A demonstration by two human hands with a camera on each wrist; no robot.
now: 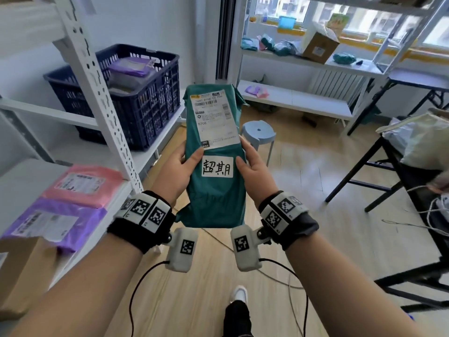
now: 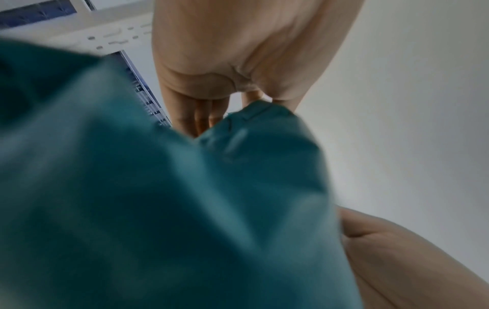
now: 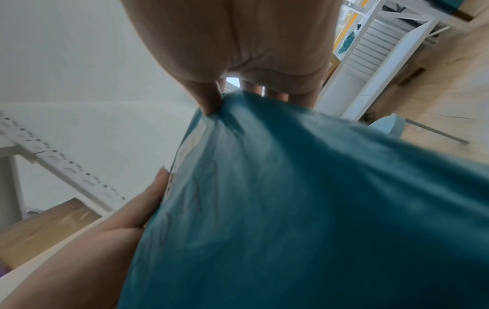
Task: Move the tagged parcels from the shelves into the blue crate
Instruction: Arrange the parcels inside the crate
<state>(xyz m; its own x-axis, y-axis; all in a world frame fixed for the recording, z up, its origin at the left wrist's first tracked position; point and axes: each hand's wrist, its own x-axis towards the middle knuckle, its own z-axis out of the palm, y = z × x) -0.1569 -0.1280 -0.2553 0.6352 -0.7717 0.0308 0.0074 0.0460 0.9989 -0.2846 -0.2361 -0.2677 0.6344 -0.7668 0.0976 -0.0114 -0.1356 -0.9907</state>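
Note:
A teal parcel with a shipping label and a white handwritten tag is held upright in front of me. My left hand grips its left edge, thumb on the front. My right hand grips its right edge the same way. In the left wrist view the teal parcel fills the frame below my left hand. In the right wrist view the teal parcel hangs under my right hand. The blue crate sits on the left shelf with purple parcels inside.
A pink parcel, a purple parcel and a cardboard box lie on the near left shelf. A light blue stool stands behind the parcel. Far shelves hold more teal parcels and a box. A black table stands at right.

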